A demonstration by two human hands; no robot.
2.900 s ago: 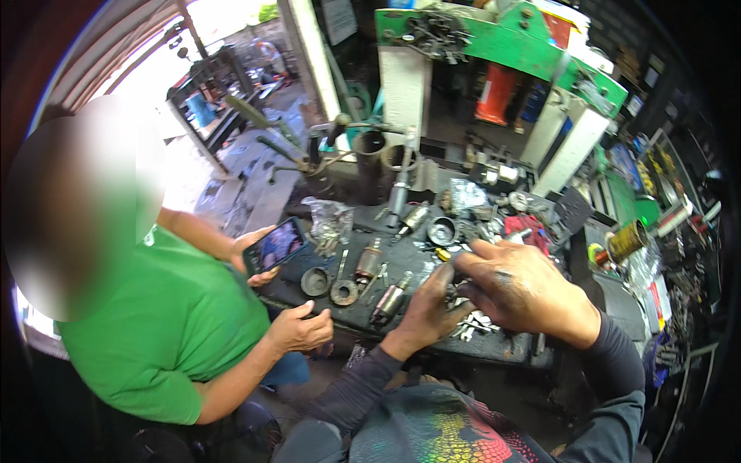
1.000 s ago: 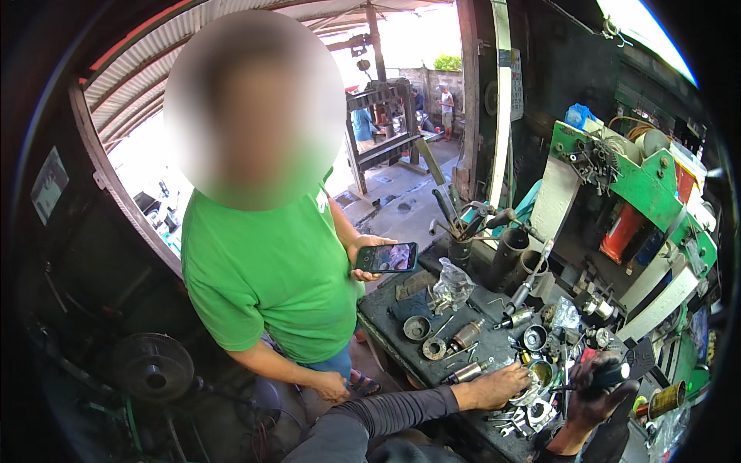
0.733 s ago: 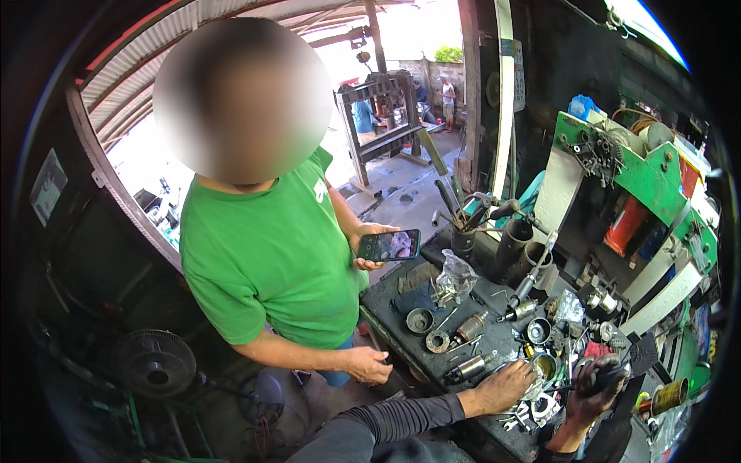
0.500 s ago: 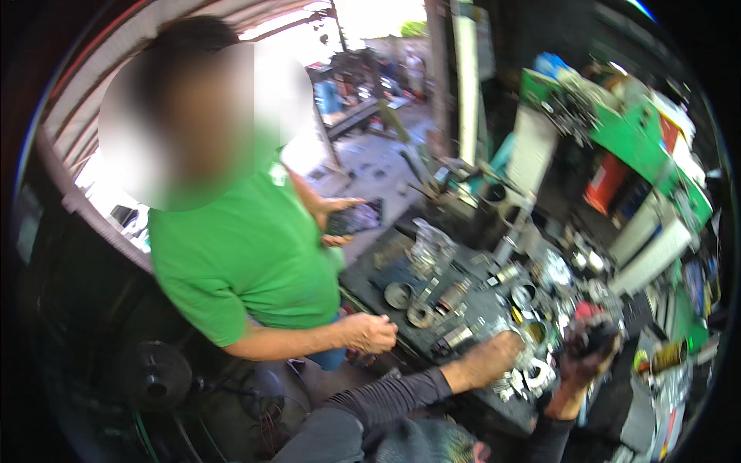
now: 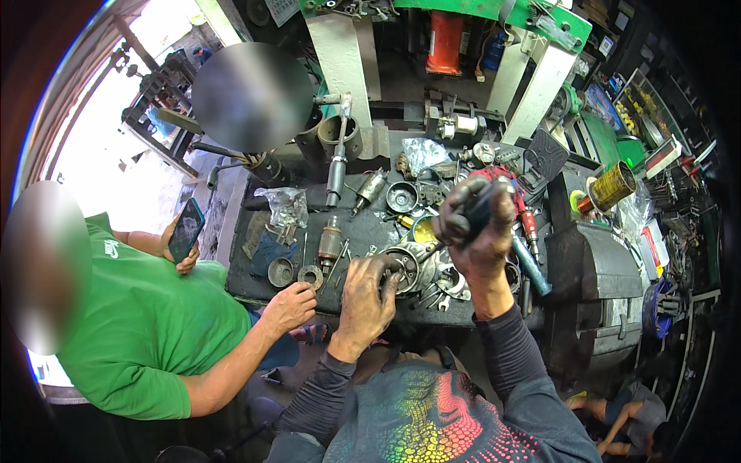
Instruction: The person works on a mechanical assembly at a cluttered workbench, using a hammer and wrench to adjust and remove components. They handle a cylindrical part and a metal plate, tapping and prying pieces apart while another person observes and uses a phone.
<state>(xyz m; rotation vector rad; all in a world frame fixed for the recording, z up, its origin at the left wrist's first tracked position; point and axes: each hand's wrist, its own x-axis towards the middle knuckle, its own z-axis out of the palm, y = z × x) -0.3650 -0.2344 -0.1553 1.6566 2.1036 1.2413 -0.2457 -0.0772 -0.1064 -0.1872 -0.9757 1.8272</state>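
Note:
My left hand point(image 5: 367, 301) is closed with its fingers curled at the left edge of a round metal housing point(image 5: 407, 266) near the bench's front edge. Raised above the housing's right side, my right hand point(image 5: 480, 258) grips a dark tool point(image 5: 480, 212). A thin shaft runs from that tool toward the housing; whether its tip touches is unclear. Left of the housing lie a motor armature point(image 5: 330, 243), a flat metal ring point(image 5: 310, 276) and a short round cup point(image 5: 281, 272). Several small wrenches point(image 5: 443, 304) and bright metal pieces lie just right of my left hand.
A person in a green shirt point(image 5: 147, 316) stands at the left, holding a phone point(image 5: 187, 230), the other hand point(image 5: 289, 306) by the metal ring. A ratchet point(image 5: 336, 170) rests behind. At right are a blue-handled tool point(image 5: 531, 266), black case point(image 5: 594, 270) and yellow can point(image 5: 611, 185).
The view has swung right and down, bringing the bench to the middle. My left hand is at the housing, and my right hand holds the dark tool raised. The other person's free hand is at the bench edge.

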